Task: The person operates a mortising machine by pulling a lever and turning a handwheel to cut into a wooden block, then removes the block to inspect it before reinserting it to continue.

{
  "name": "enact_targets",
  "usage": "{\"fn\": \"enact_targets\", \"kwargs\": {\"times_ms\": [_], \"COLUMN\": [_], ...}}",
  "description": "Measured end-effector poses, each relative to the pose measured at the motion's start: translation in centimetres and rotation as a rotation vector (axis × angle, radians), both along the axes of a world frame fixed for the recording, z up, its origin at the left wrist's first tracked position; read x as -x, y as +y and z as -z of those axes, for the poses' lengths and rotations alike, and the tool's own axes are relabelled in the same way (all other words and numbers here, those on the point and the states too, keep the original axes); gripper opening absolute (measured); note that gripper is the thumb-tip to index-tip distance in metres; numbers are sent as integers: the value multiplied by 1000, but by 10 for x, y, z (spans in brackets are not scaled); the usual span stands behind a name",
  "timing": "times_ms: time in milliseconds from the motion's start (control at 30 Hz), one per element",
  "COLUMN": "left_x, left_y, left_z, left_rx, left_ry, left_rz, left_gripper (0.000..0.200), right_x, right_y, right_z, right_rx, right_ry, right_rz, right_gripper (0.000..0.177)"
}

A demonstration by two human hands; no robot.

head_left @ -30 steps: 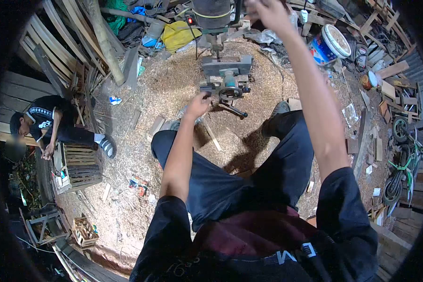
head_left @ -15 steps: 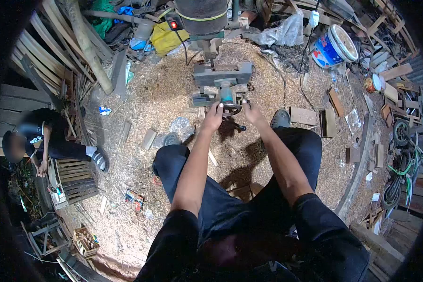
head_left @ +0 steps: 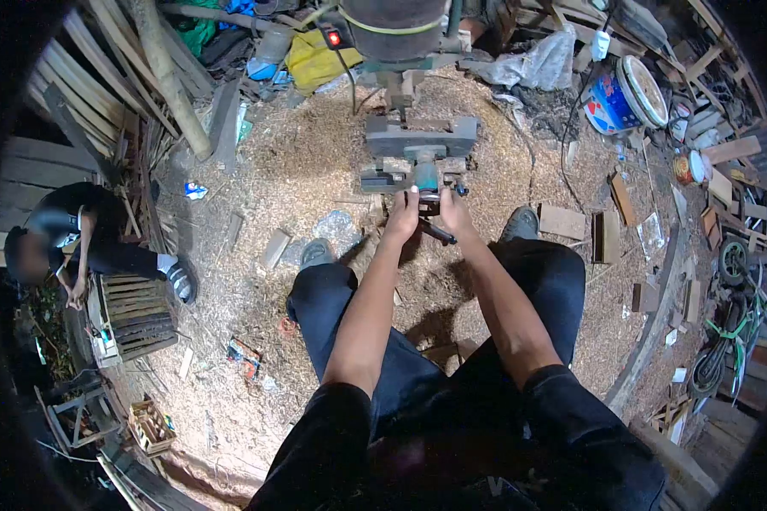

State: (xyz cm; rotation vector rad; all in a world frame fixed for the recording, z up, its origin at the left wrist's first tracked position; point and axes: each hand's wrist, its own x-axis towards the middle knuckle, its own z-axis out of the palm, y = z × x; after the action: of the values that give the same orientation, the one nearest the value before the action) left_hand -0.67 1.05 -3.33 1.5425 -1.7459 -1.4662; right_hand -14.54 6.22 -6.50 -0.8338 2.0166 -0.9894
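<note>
Both my hands are on the dark handwheel (head_left: pixel 431 204) at the front of a floor-standing woodworking machine with a vise-like clamp (head_left: pixel 422 140). My left hand (head_left: pixel 402 221) is curled round the wheel's left side, thumb on top. On its right side my right hand (head_left: pixel 455 216) grips the rim, with its fingers partly hidden. Below the wheel a dark lever (head_left: pixel 439 233) juts out between my wrists. A green-blue hub (head_left: pixel 425 177) links wheel and clamp. Above the clamp hangs a pointed tool (head_left: pixel 400 106) under the dark machine body (head_left: pixel 392 30).
Wood shavings (head_left: pixel 256 200) cover the floor. To the left a person (head_left: pixel 94 238) sits by a slatted crate (head_left: pixel 136 315). A blue-and-white bucket (head_left: pixel 622 95), wood blocks (head_left: pixel 562 222) and a bicycle-like frame (head_left: pixel 729 328) stand to the right. A cable (head_left: pixel 565 157) runs along the floor.
My hands have come closer together on the handwheel, the right one shifting inward against the rim. The whole view has swung slightly, so the machine appears farther right.
</note>
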Motion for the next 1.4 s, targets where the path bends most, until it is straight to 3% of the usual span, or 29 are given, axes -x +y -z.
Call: {"fn": "enact_targets", "kwargs": {"times_ms": [33, 100, 133, 167, 233, 300, 433, 533, 700, 733, 800, 867, 933, 1000, 1067, 1167, 1267, 1300, 1400], "left_x": [-5, -10, -12, -15, -24, -27, -24, -19, -8, -7, -8, -24, -37, -46, -48, -23, 9, 17, 21], "left_y": [-2, -2, -15, -24, -37, -61, -89, -106, -104, -102, -109, -101, -96, -64, -42, -33, -15, -27, -24], "left_z": [-4, -40, -38, -77, -154, -196, -247, -242, -233, -226, -190, -158, -75, -51, -18, 32, 40, 114, 103], "left_rx": [83, 289, 626, 796, 978, 1155, 1147, 1215, 951, 923, 519, 356, 697, 358, 150, -206, -240, -203, -669], "left_ry": [15, -72, -116, -132, -276, -360, -562, -721, -590, -554, -497, -499, -515, -432, -239, -76, -6, 283, 660], "left_rz": [55, 39, -19, -53, -68, -134, -76, -28, -5, 3, -3, 19, 16, 140, 226, -18, -286, -397, -513], "left_gripper": [67, 58, 57, 60, 71, 72, 77, 77, 76, 74, 61, 50, 45, 59, 59, 69, 72, 61, 42], "right_x": [4, 5, 6, 5, 6, -1, 10, 18, 33, 30, 29, 33, 43, 36, 25, -16, -28, -31, -40], "right_y": [-6, -21, -30, -35, -49, -46, -51, -36, -2, 5, 15, 22, 20, 14, 4, -11, -16, -13, -22], "right_z": [18, -2, -19, -43, -96, -156, -153, -136, -91, -89, -92, -70, -32, -32, -30, -30, -35, -30, 1], "right_rx": [-38, 259, 412, 543, 514, 483, 533, 398, 458, 339, 116, 157, 84, 52, 9, -38, -62, 86, 263], "right_ry": [193, 352, 429, 545, 392, 278, 383, 423, 529, 459, 324, 431, 463, 367, 271, 230, 146, 67, 258], "right_rz": [0, 54, 87, 100, 12, -41, -112, -128, -124, -117, -99, -92, -75, -13, 12, 166, 137, 212, 433], "right_gripper": [62, 50, 44, 39, 43, 44, 48, 49, 44, 45, 48, 48, 50, 56, 60, 69, 79, 61, 40]}}
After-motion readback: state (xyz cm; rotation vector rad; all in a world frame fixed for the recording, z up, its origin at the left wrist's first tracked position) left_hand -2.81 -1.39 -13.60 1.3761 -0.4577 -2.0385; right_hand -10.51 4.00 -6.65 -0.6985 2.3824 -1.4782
